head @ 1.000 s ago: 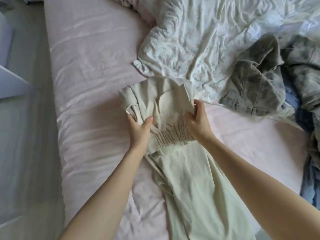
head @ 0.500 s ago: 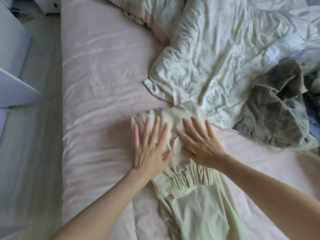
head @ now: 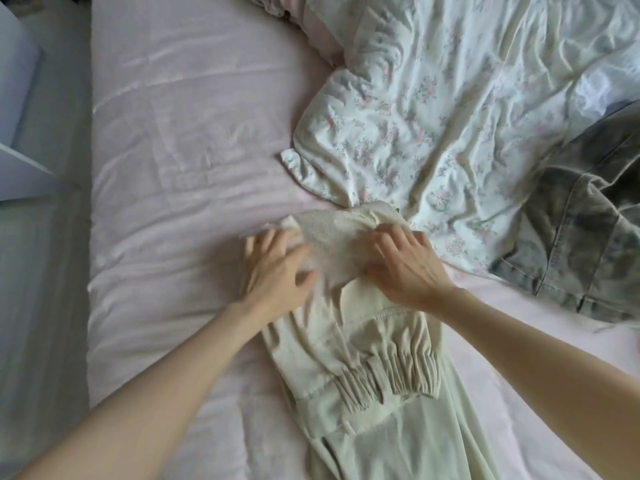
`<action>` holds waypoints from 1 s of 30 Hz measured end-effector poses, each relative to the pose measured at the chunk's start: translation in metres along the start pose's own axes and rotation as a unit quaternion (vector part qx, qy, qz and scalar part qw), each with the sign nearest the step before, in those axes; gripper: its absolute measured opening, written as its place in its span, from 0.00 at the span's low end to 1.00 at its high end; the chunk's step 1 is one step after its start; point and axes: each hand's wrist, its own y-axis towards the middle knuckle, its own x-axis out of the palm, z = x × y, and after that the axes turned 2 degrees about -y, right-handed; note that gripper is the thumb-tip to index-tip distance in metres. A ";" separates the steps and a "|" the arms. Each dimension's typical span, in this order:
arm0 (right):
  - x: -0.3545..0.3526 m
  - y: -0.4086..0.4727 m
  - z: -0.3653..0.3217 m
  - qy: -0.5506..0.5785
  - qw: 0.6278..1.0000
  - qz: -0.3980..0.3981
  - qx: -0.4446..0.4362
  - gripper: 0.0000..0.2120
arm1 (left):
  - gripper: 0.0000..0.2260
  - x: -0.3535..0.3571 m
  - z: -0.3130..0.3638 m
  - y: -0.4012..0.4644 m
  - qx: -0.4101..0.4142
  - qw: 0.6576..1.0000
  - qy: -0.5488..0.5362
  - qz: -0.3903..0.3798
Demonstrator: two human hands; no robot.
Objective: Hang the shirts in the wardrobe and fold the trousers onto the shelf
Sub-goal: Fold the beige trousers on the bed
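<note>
Cream trousers (head: 363, 358) lay mid-bed on the pink sheet (head: 180, 150); the left hand (head: 277, 271) pressed flat, fingers spread, while the right hand (head: 405, 268) pinched their folded far end beside the floral duvet (head: 450, 116).

Both bare forearms reach in from the lower corners and converge toward the middle of the bed. The left hand (head: 277, 268) lies palm down, fingers spread and nearly straight, blurred by motion. The right hand (head: 405, 268) is also palm down, knuckles raised, its fingers bent and pressing at their tips.
</note>
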 end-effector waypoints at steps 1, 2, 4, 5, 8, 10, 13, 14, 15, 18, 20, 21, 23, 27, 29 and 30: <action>-0.005 0.011 -0.001 0.001 1.000 0.015 -0.002 0.28 | 0.22 -0.006 -0.003 0.010 -0.018 0.999 0.014 0.037; -0.008 0.023 -0.002 -0.002 1.000 -0.006 -0.014 0.34 | 0.28 -0.011 -0.006 0.019 -0.061 0.998 0.033 0.001; -0.013 0.044 0.000 -0.016 0.991 -0.130 -0.034 0.48 | 0.47 -0.011 -0.012 0.033 -0.179 0.968 -0.007 -0.178; -0.016 0.053 0.001 -0.025 0.980 -0.196 -0.030 0.52 | 0.53 -0.012 -0.013 0.038 -0.212 0.939 -0.042 -0.267; -0.020 0.067 -0.001 -0.056 0.957 -0.284 -0.008 0.57 | 0.59 -0.016 -0.017 0.046 -0.182 0.910 -0.055 -0.369; -0.025 0.067 -0.010 -0.073 0.952 -0.297 -0.006 0.55 | 0.58 -0.024 -0.015 0.048 -0.191 0.896 -0.104 -0.387; -0.042 0.062 -0.020 -0.015 0.912 -0.408 0.034 0.39 | 0.41 -0.035 -0.008 0.042 -0.241 0.863 -0.166 -0.413; -0.049 0.059 -0.022 0.000 0.903 -0.428 0.042 0.29 | 0.32 -0.039 -0.003 0.038 -0.239 0.865 -0.143 -0.418; -0.055 0.055 -0.023 0.006 0.907 -0.418 0.046 0.22 | 0.26 -0.044 0.003 0.034 -0.230 0.877 -0.113 -0.406; -0.080 0.045 -0.023 -0.029 0.961 -0.271 0.053 0.16 | 0.20 -0.072 0.022 0.037 -0.211 0.940 -0.023 -0.266; -0.094 0.041 -0.021 -0.066 0.984 -0.157 0.053 0.14 | 0.16 -0.089 0.035 0.045 -0.172 0.971 0.029 -0.161; -0.099 0.038 -0.019 -0.076 0.991 -0.099 0.056 0.13 | 0.13 -0.098 0.042 0.048 -0.148 0.982 0.049 -0.109; -0.109 0.030 -0.017 -0.093 0.994 0.021 0.055 0.11 | 0.09 -0.110 0.055 0.045 -0.096 0.992 0.081 0.005; -0.101 -0.019 -0.020 -0.154 0.979 0.132 0.021 0.18 | 0.10 -0.106 0.073 -0.002 -0.018 0.981 0.111 0.160; -0.088 -0.059 -0.020 -0.161 0.977 0.139 -0.006 0.21 | 0.09 -0.091 0.085 -0.041 0.012 0.984 0.112 0.139; -0.080 -0.079 -0.018 -0.162 0.978 0.127 -0.021 0.22 | 0.10 -0.081 0.092 -0.060 0.018 0.989 0.103 0.108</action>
